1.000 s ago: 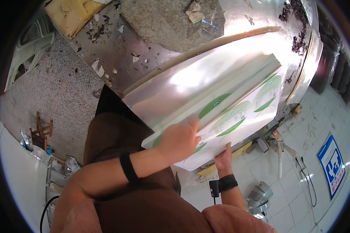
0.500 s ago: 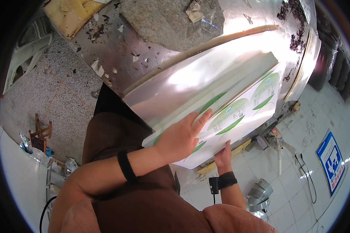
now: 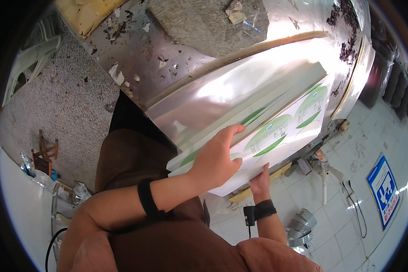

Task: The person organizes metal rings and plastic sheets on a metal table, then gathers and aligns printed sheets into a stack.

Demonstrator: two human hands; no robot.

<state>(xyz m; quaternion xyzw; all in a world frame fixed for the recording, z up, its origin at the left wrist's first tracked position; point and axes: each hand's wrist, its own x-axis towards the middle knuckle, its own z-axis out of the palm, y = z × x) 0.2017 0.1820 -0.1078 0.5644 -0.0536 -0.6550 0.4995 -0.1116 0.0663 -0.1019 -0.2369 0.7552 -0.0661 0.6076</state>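
A stack of white printed sheets (image 3: 299, 120) with green oval designs lies tilted along the near edge of a metal-topped table. Across the lower left of the stack rests my left hand (image 3: 217, 158). Its fingers bend over the stack's brownish long edge, and its thumb lies apart on the printed face. My right hand (image 3: 260, 183) holds the near border of the sheets, with the thumb on top and the other fingers hidden beneath. Behind the edge, more pale sheets with green patches show, partly covered by my left hand. Both wrists wear black bands.
A raised strip (image 3: 258, 47) crosses the metal tabletop (image 3: 136, 59), which is littered with scraps. Beyond it lies a rough grey slab (image 3: 204, 27). A blue and white sign (image 3: 383, 192), a cable (image 3: 356, 208) and grey ducting (image 3: 301, 226) are on the right. A small wooden stool (image 3: 45, 154) stands left.
My left hand has slid slightly back along the stack, and its outstretched fingers now bend over the edge. The right hand keeps its hold. The view has shifted a little.
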